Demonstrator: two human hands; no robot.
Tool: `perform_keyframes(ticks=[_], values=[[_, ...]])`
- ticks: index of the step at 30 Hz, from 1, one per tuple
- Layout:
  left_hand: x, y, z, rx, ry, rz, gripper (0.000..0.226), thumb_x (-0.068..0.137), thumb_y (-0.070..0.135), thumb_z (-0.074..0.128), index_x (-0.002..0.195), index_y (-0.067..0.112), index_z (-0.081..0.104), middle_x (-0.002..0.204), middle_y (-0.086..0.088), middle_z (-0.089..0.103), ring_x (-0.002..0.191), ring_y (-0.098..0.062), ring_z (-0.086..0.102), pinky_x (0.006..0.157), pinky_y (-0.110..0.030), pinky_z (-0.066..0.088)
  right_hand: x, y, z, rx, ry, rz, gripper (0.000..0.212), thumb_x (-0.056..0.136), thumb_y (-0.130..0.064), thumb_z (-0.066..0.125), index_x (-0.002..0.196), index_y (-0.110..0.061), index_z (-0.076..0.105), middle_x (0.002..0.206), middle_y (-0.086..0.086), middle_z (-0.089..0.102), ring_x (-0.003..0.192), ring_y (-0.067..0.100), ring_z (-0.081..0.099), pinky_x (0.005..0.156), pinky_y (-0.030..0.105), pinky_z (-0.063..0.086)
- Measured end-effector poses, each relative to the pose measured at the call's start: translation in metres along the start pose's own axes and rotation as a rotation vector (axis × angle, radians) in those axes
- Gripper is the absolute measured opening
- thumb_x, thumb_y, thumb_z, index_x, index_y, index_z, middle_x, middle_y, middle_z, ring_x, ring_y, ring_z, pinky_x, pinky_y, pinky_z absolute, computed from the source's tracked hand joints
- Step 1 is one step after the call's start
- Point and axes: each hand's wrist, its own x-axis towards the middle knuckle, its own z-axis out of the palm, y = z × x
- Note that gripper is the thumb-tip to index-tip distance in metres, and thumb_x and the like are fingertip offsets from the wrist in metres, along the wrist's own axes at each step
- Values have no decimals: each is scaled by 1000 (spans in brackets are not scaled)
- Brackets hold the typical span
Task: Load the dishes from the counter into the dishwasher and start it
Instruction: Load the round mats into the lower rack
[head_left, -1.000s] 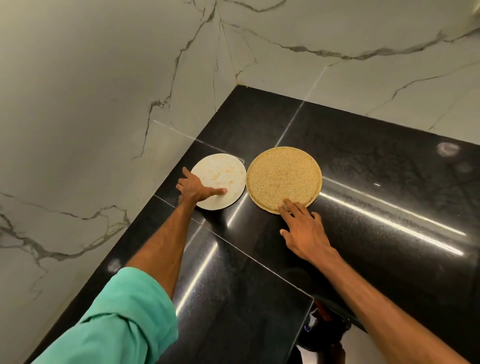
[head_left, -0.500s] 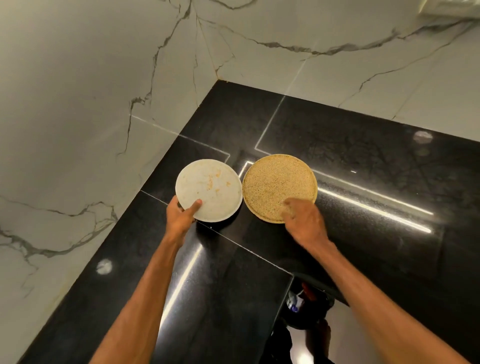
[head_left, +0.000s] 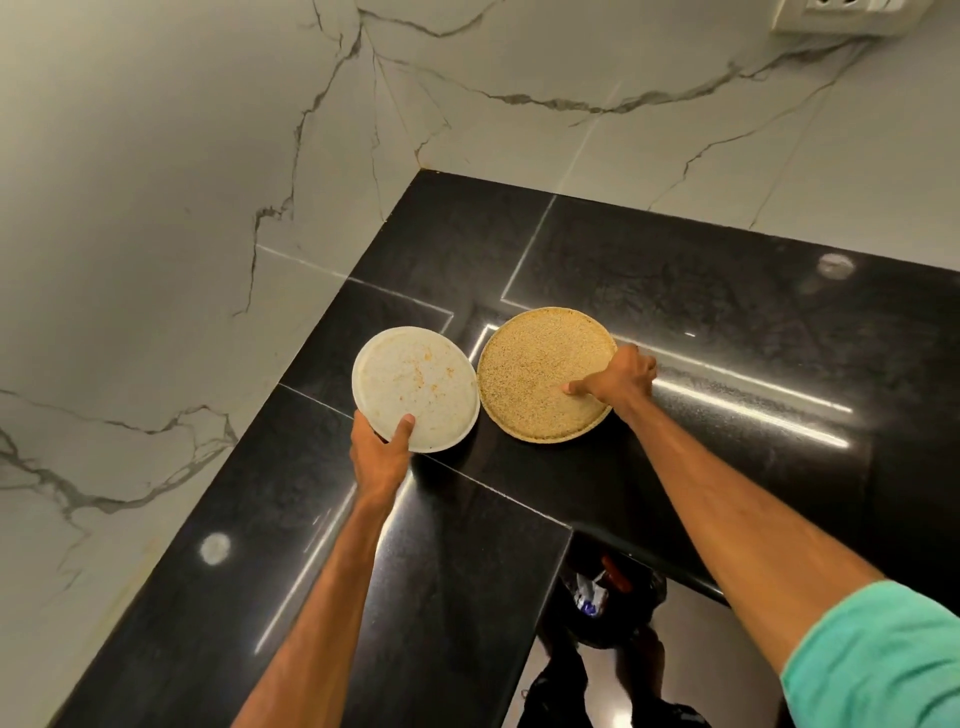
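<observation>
Both hands have moved to plate edges. The left hand now pinches the near rim of the round white plate with orange smears, mid-frame, thumb on top. The right hand has slid over to grip the right rim of the round tan speckled plate beside it. Both look ready to leave the shiny black stone counter.

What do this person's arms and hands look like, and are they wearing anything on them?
Both are bare: the left hand and the right hand show no gloves, rings or watch. The left forearm and right forearm are uncovered too. A mint-green sleeve covers the right arm at the picture's lower right edge; no sleeve shows on the left arm.
</observation>
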Motion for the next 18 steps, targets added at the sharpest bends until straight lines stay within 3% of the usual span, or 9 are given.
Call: perform_keyframes(ticks=[4, 7, 10, 14, 16, 18], values=[[-16, 6, -2, 4, -47, 50, 51, 96, 22, 68, 141, 25, 44, 139, 2, 57, 126, -20, 56, 103, -53, 49, -21, 32, 7, 247, 9, -19, 75, 60, -28, 94, 121, -14, 54, 123, 8, 55, 116, 29, 57, 89, 45, 57], [-45, 17, 1, 36, -99, 149, 45, 97, 21, 66, 139, 25, 52, 134, 4, 62, 120, -16, 61, 94, -36, 54, -54, 59, -4, 430, -24, -94, 46, 75, -15, 84, 114, -16, 58, 114, 4, 66, 103, 22, 65, 83, 43, 61], [-81, 28, 7, 160, -113, 280, 28, 97, 19, 65, 125, 16, 64, 122, 2, 67, 109, -15, 64, 79, -17, 53, -101, 79, -33, 485, -5, -172, 40, 79, -18, 84, 112, -17, 61, 103, -2, 69, 90, 13, 67, 74, 34, 60], [-126, 36, 20, 338, -158, 464, 17, 91, 27, 62, 103, 25, 74, 91, 6, 72, 87, -17, 69, 70, -28, 52, -157, 110, -79, 404, 196, -341, 36, 75, -19, 87, 104, -17, 65, 95, -8, 68, 84, 8, 66, 68, 21, 54], [-148, 36, 29, 472, -197, 567, 22, 87, 30, 59, 103, 32, 74, 88, 9, 71, 87, -13, 67, 73, -31, 54, -175, 129, -99, 361, 273, -413, 33, 75, -19, 86, 101, -18, 67, 94, -9, 70, 84, 5, 66, 67, 15, 50], [-172, 39, 40, 530, -236, 707, 24, 84, 20, 68, 102, 34, 76, 91, 9, 71, 92, -13, 63, 76, -32, 53, -193, 151, -118, 300, 326, -461, 30, 75, -18, 86, 98, -19, 67, 95, -11, 70, 84, 3, 65, 64, 9, 44]])
